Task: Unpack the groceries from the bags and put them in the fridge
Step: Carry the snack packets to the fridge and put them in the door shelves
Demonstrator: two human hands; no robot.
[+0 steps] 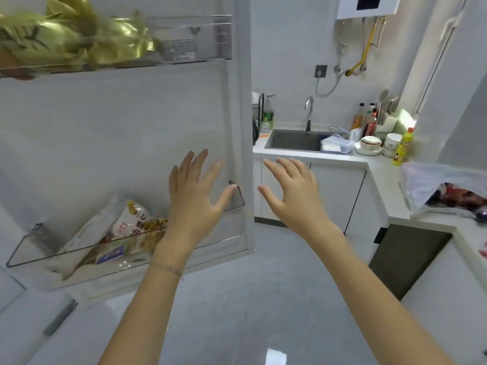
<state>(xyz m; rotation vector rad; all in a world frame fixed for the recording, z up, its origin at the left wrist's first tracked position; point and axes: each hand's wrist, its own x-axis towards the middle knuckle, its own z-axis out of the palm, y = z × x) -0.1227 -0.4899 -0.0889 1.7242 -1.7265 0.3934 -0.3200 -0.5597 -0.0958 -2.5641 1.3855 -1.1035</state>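
both hands were spread and held nothing, the left hand (195,191) before the open fridge door (131,122), the right hand (292,191) just past its edge. packets (126,222) lay in the lower door bin (52,248). a plastic bag (442,191) with groceries in it sat on the tabletop (382,180), so this looked like a gap between items, and the next move likely called for turning right to fetch more.

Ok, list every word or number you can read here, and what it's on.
None can be read for certain.
White snack packet in the clear lower door bin: red characters, blurred.
Crinkled gold foil bag: dark marks, blurred.
Yellow plastic bottle on the white counter: label too small.
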